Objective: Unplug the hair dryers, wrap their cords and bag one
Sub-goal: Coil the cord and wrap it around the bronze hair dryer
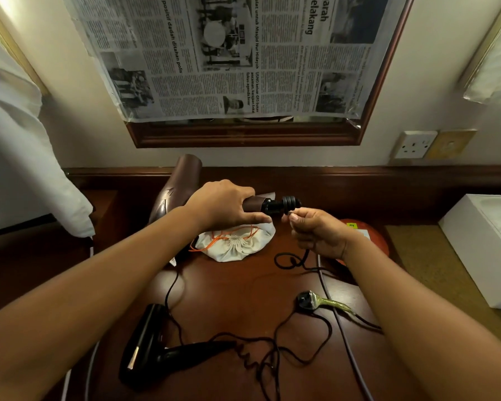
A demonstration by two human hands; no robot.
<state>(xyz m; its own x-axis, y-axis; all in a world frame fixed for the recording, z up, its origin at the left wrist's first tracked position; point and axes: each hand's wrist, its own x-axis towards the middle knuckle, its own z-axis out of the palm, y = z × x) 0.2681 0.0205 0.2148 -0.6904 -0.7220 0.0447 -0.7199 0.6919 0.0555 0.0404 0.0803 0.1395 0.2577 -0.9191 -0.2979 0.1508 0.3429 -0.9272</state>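
At twelve o'clock over the desk (243,290), the left hand (223,208) curls its fingers round the brown dryer (174,186) handle; the right hand (315,233) pinches its cord (289,260) by the handle's end. Below them sits the cloth bag (237,244). The black dryer (154,345) lies at seven o'clock, its plug (307,301) at four.

glossy wooden desk (243,299), cloth bag (237,244), seemingly plastic black dryer (156,351).
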